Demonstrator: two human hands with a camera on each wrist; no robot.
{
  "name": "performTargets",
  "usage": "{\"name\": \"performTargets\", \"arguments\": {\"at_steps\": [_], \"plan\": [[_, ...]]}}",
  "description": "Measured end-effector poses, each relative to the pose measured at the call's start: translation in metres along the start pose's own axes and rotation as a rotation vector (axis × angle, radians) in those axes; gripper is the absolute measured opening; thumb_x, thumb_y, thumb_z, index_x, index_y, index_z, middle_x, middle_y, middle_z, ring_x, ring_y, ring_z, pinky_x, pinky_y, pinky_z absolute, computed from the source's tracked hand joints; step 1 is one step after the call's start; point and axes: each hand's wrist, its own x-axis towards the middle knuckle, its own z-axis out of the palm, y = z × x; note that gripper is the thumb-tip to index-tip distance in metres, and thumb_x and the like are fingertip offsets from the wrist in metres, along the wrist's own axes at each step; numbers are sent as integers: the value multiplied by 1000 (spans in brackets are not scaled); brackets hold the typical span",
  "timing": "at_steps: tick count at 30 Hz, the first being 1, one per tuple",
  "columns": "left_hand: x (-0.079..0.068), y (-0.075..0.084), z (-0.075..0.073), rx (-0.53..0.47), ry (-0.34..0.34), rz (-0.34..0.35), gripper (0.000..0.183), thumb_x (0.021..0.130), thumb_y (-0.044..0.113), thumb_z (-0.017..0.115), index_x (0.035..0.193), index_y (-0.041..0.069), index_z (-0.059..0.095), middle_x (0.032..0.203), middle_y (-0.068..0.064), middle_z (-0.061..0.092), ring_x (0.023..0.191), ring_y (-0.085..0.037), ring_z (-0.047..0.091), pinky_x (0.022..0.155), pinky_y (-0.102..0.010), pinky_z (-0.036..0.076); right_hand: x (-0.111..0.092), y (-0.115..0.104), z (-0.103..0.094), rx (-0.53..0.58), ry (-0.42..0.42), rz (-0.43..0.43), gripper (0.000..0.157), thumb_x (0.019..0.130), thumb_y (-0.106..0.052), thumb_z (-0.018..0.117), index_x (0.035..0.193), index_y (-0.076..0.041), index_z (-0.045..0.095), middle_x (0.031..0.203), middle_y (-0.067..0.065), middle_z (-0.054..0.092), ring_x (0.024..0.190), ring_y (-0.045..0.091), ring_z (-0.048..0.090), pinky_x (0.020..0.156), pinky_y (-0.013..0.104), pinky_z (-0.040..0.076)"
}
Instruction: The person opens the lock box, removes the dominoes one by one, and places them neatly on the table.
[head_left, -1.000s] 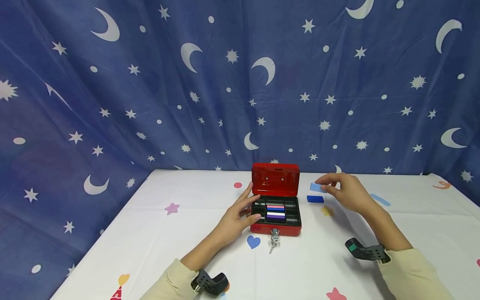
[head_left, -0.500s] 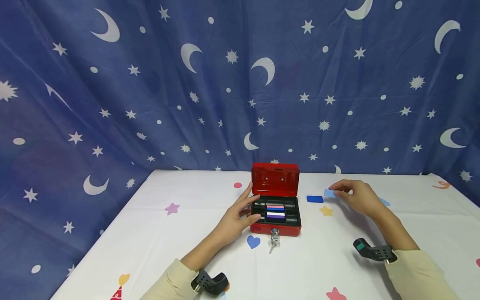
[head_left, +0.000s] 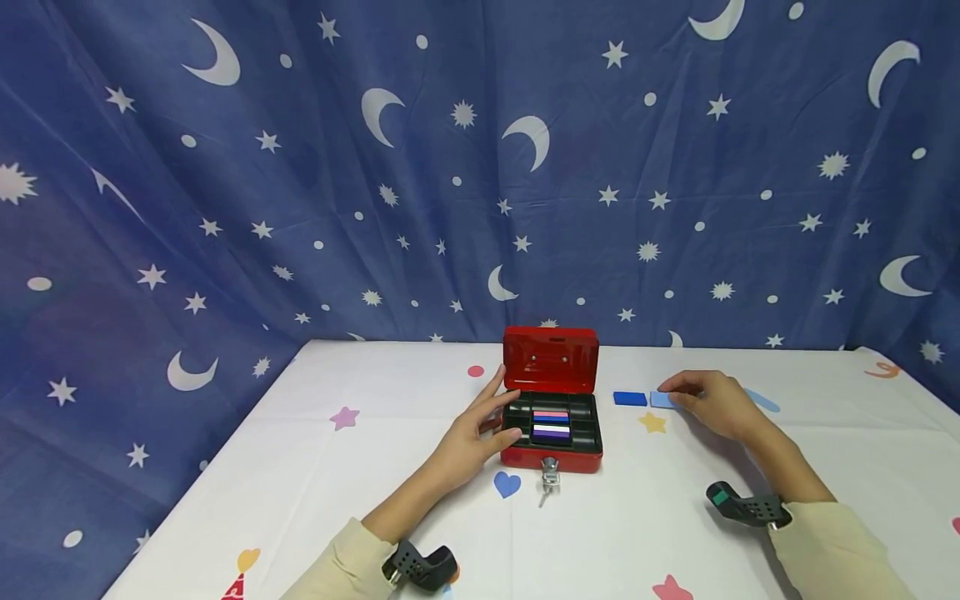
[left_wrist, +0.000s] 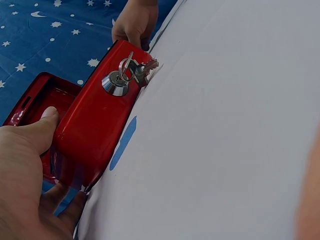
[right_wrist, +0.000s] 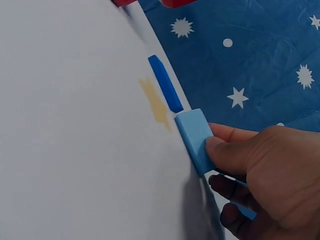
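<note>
A red metal cash box (head_left: 562,460) stands with its lid raised and a black compartment tray (head_left: 588,433) inside. My left hand (head_left: 472,442) rests spread on its left side, thumb over the front rim and a finger up beside the lid. In the right wrist view, my right hand (right_wrist: 270,170) pinches a light blue rectangular block (right_wrist: 194,137) between thumb and fingers. That block is close to the table, end to end with a dark blue block (head_left: 630,398). Striped pink-and-blue pieces (head_left: 551,415) and white-and-purple pieces (head_left: 551,431) lie in the tray's middle compartments.
Keys (left_wrist: 137,70) hang from the lock at the front of the box. A white cloth printed with coloured shapes covers the table (head_left: 637,517). Behind it hangs a blue curtain (head_left: 420,183) with moons and stars.
My right hand has carried the light blue block rightward from above the dark blue block, then lowered it to that block's right side. The left hand and the box have stayed still.
</note>
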Motion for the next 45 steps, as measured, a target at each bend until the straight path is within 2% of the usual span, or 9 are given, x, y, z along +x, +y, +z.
{"name": "performTargets", "arguments": {"at_steps": [7,14,20,22,27,31,36,45], "plan": [[0,0,1,5,2,-9,55,90,5,64,140,-3,43,159,-8,12,142,-32,18,105,-51,34,0,1,4,-8,18,-31,17,88,-5,64,104,-5,71,99,11,66,85,25,55,78,44,45],[0,0,0,0,-1,-10,55,90,5,64,141,-3,43,159,-7,12,143,-31,18,106,-50,34,0,1,6,-20,20,-38,19,88,-5,65,106,-3,71,103,16,63,86,28,52,77,46,44],[0,-1,0,-8,-4,-2,55,90,4,64,141,-4,42,159,-8,11,142,-33,17,106,-51,34,1,0,6,-39,16,-48,21,88,-4,65,108,-1,71,98,14,60,83,25,47,70,39,40],[0,-1,0,-8,-4,-1,55,90,4,64,141,-4,42,159,-8,11,142,-34,17,106,-51,34,2,0,6,-46,18,-53,22,88,-4,65,108,-1,71,98,15,60,83,26,47,70,40,41],[0,-1,0,-2,-2,-10,55,90,5,64,141,-3,43,159,-7,12,143,-31,17,106,-51,34,2,1,8,-41,23,-42,22,88,-4,64,109,0,70,104,19,62,88,30,53,77,49,45],[0,-1,0,0,-2,-10,55,90,5,64,141,-3,43,159,-7,12,143,-32,17,106,-51,34,1,0,9,-46,35,-32,22,90,-6,62,110,0,69,102,17,63,84,27,52,75,44,45],[0,-2,0,-2,-3,-8,55,90,5,64,141,-3,43,159,-7,12,143,-32,17,106,-51,34,1,-5,5,-58,89,-26,22,92,-8,61,111,1,68,92,11,63,76,23,49,65,35,41],[0,-2,0,13,4,-17,56,90,6,65,141,-1,44,159,-6,13,143,-28,18,105,-49,35,2,-27,-7,-28,201,-86,23,94,-15,61,113,-3,68,95,12,67,82,25,53,61,33,40]]}}
